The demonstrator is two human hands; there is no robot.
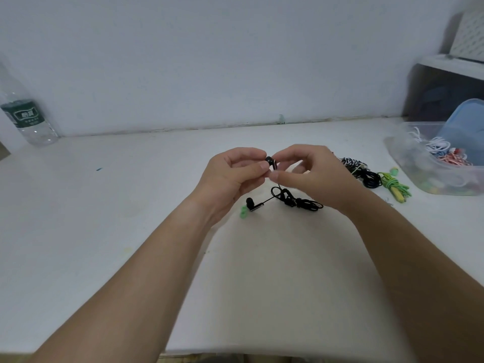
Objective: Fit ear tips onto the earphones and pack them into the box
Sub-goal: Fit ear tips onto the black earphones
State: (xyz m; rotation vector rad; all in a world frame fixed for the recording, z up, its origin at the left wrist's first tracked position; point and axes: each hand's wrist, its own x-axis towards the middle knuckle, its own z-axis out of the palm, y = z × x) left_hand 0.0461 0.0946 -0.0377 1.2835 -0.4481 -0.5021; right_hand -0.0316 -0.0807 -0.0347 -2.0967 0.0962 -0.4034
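Together left hand (pixel 233 174) and right hand (pixel 309 171) pinch black earbud (pixel 270 162)

A makeshift sorting desk.
White tabletop (pixel 104 205) against a bare white wall (pixel 209 61); green-labelled clear plastic water bottle (pixel 26 119) at 10 o'clock, clear plastic bin (pixel 416 170) of coiled earphone cables (pixel 440 148) at 3 o'clock.

The clear box (pixel 408 163) is running off the right edge; the right hand (pixel 311 171) is hiding part of the earbud (pixel 269 161).

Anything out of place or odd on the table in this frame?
Only a small thing: green ear tips lie loose by the black earphones, apart from the green earphones they match in colour. Nothing looks spilled or damaged.
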